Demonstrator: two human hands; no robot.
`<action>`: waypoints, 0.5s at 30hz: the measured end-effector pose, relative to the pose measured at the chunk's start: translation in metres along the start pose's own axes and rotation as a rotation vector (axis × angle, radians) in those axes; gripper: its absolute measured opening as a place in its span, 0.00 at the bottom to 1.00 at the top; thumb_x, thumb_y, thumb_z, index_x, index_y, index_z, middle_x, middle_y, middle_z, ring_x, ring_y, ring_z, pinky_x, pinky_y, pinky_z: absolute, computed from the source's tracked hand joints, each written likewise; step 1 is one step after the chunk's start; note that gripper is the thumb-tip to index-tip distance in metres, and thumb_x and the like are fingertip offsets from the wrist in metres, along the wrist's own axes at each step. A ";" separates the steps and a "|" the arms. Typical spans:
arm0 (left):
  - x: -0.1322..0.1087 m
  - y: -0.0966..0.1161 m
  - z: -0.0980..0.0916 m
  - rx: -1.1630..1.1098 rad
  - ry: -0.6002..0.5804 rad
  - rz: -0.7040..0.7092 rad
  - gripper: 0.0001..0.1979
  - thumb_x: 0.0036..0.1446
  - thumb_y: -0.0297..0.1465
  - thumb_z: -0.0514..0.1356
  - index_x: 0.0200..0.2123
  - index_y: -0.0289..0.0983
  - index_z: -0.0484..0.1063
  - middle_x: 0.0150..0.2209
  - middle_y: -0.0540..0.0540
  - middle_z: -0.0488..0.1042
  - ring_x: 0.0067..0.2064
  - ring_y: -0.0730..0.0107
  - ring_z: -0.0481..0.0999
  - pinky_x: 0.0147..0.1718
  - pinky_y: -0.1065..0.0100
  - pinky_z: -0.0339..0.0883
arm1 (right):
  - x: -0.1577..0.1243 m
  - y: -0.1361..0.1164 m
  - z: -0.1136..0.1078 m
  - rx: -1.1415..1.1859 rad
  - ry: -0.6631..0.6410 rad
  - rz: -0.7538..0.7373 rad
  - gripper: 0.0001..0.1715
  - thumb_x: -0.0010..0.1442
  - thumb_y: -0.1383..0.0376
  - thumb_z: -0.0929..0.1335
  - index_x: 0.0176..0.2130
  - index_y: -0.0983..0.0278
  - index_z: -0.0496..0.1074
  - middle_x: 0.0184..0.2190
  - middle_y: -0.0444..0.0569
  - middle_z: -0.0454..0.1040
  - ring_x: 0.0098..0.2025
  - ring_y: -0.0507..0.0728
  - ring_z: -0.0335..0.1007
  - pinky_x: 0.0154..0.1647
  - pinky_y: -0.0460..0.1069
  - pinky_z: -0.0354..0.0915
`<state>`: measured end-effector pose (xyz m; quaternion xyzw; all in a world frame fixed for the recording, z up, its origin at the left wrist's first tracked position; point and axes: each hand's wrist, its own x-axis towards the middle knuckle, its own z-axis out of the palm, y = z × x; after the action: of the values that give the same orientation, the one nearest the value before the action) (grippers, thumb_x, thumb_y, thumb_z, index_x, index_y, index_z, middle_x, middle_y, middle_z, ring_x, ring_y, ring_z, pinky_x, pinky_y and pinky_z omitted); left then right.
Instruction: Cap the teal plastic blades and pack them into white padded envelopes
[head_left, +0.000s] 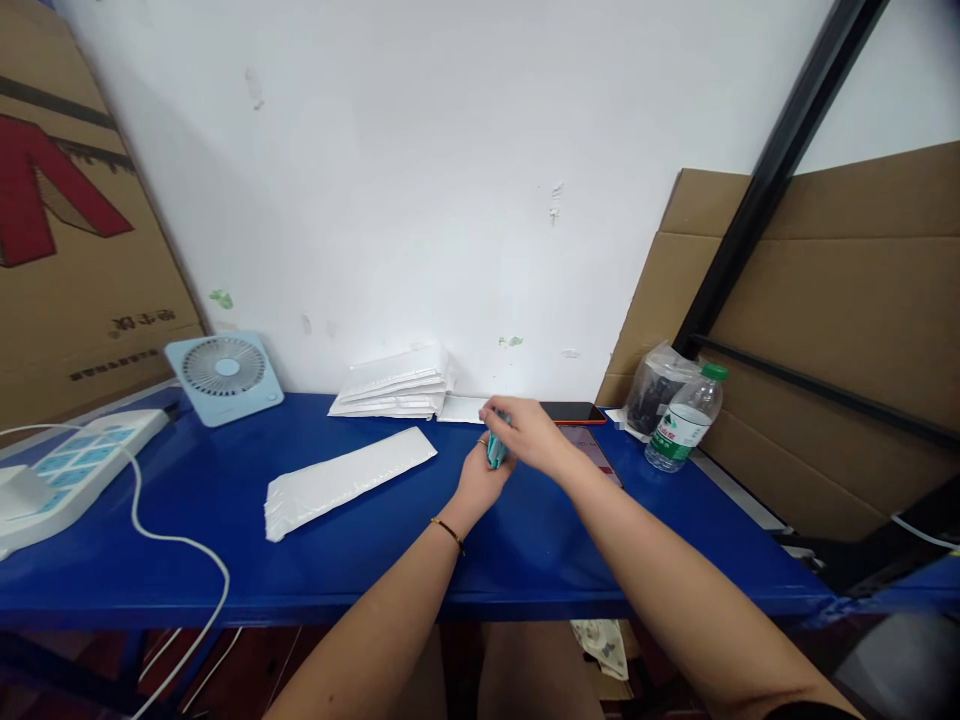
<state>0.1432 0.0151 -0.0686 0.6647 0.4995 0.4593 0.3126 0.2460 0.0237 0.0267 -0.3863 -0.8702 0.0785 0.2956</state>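
The person's two bare hands meet in front of me above the long, glossy blue table. Between them sits a small teal object, its shape mostly covered by fingers. The left hand, with a thin dark bracelet at its wrist, is wrapped snugly round the lower part. The right hand reaches over from the other side, its fingers bent narrowly across the upper end; whether they pinch it I cannot tell.

To the left of the hands, a long, flat white packet with a crinkled end lies slantwise on the table, and behind it a stack of similar white packets rests near the wall. Over on the right, a clear plastic bottle with a green cap stands just beside a see-through bag with something dark inside
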 end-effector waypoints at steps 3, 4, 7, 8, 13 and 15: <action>-0.006 -0.011 0.001 -0.033 -0.151 -0.080 0.07 0.52 0.33 0.54 0.31 0.35 0.65 0.28 0.46 0.74 0.30 0.68 0.73 0.29 0.70 0.65 | -0.011 -0.001 0.021 0.116 0.045 0.018 0.17 0.62 0.62 0.57 0.32 0.64 0.71 0.32 0.47 0.73 0.36 0.52 0.67 0.38 0.46 0.60; -0.007 -0.012 0.000 -0.030 -0.182 -0.082 0.08 0.53 0.34 0.54 0.29 0.35 0.66 0.27 0.46 0.74 0.30 0.68 0.74 0.30 0.70 0.65 | -0.014 -0.001 0.021 0.148 0.044 0.027 0.17 0.62 0.62 0.57 0.32 0.64 0.72 0.33 0.48 0.73 0.37 0.53 0.68 0.40 0.46 0.60; -0.008 -0.009 -0.007 0.120 -0.193 -0.021 0.11 0.56 0.36 0.51 0.33 0.34 0.68 0.27 0.45 0.75 0.30 0.66 0.74 0.30 0.69 0.65 | -0.020 0.003 0.003 0.245 -0.074 0.061 0.17 0.60 0.57 0.59 0.35 0.64 0.72 0.33 0.49 0.73 0.36 0.54 0.68 0.38 0.48 0.62; -0.009 -0.006 -0.010 0.241 -0.183 0.026 0.11 0.56 0.36 0.52 0.35 0.35 0.68 0.28 0.44 0.75 0.31 0.65 0.75 0.31 0.68 0.65 | -0.022 0.006 -0.006 0.289 -0.123 0.084 0.18 0.59 0.55 0.61 0.36 0.64 0.72 0.33 0.49 0.73 0.36 0.55 0.68 0.37 0.48 0.62; -0.019 0.018 -0.027 0.905 -0.169 0.394 0.09 0.56 0.30 0.50 0.38 0.37 0.68 0.31 0.41 0.74 0.36 0.58 0.73 0.35 0.61 0.60 | -0.047 0.028 -0.020 0.610 -0.460 0.312 0.24 0.51 0.53 0.68 0.43 0.66 0.68 0.38 0.53 0.72 0.34 0.53 0.69 0.31 0.47 0.64; -0.026 0.026 -0.030 0.996 -0.178 0.546 0.12 0.59 0.27 0.45 0.35 0.36 0.68 0.31 0.41 0.73 0.36 0.58 0.72 0.35 0.60 0.58 | -0.061 0.032 -0.009 0.777 -0.770 0.377 0.26 0.48 0.55 0.69 0.43 0.67 0.66 0.36 0.53 0.73 0.32 0.54 0.71 0.30 0.47 0.65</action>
<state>0.1237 -0.0188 -0.0420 0.8728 0.4375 0.1751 -0.1271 0.3036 0.0011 -0.0060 -0.3415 -0.7384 0.5785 0.0588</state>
